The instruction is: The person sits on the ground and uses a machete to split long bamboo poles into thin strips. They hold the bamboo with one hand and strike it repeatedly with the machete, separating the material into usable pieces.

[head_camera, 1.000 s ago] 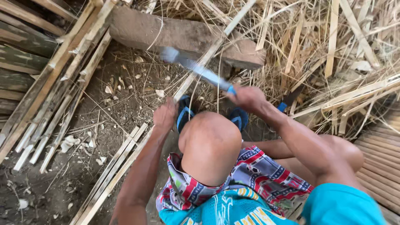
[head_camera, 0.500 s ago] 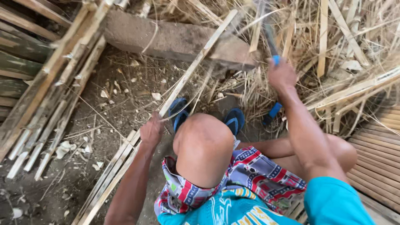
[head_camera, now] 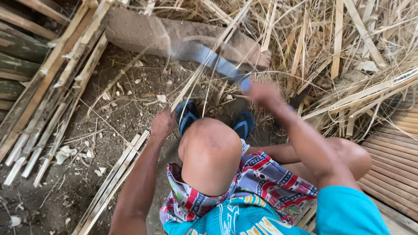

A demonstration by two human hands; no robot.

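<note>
Gripping a bamboo strip (head_camera: 204, 72) near its lower end, the left hand (head_camera: 162, 124) is closed tight around it; the strip runs toward one o'clock across a log (head_camera: 143, 32). The right hand (head_camera: 263, 91), at two o'clock from the knee (head_camera: 211, 148), is fisted on a blurred knife (head_camera: 209, 58) whose blade lies at ten o'clock, crossing the strip.

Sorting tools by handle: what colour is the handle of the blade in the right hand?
Blue, showing just above the right hand on the blurred blade; head view.
</note>
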